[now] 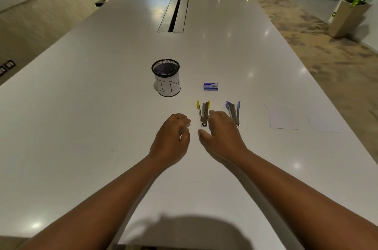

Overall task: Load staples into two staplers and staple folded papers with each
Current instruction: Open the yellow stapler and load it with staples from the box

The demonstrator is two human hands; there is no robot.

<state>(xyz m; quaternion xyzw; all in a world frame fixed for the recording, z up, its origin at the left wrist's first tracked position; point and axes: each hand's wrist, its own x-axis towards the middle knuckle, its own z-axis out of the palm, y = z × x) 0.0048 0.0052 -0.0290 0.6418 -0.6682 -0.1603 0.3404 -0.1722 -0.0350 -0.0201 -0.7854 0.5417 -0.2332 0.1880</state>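
Head view, the only one I have: both hands hover low over the white table [102, 106], empty. The left hand [170, 137] has its fingers loosely curled around nothing, near and left of the yellow-tipped stapler [203, 113]. The right hand [222, 133] is relaxed, fingers spread slightly, lying between the two staplers; its knuckles hide the near part of the purple-tipped stapler [233, 112], and I cannot tell whether it touches either one. Both staplers lie side by side and appear splayed open in a V, hinge end nearest me. The blue staple box [210, 86] sits closed just beyond them, well apart from the hands. Two white paper sheets [286, 118] lie to the right; I cannot see whether they are folded. A mesh pen cup [166, 77] with a paper label stands far-left of the staplers. My judgement: nothing is loaded yet and the step in hand is getting staples out. To do it well, I would hold the box steady with one hand, slide the tray out with the other, lift one whole strip without snapping it, and seat it legs-down in the yellow stapler's channel before closing.
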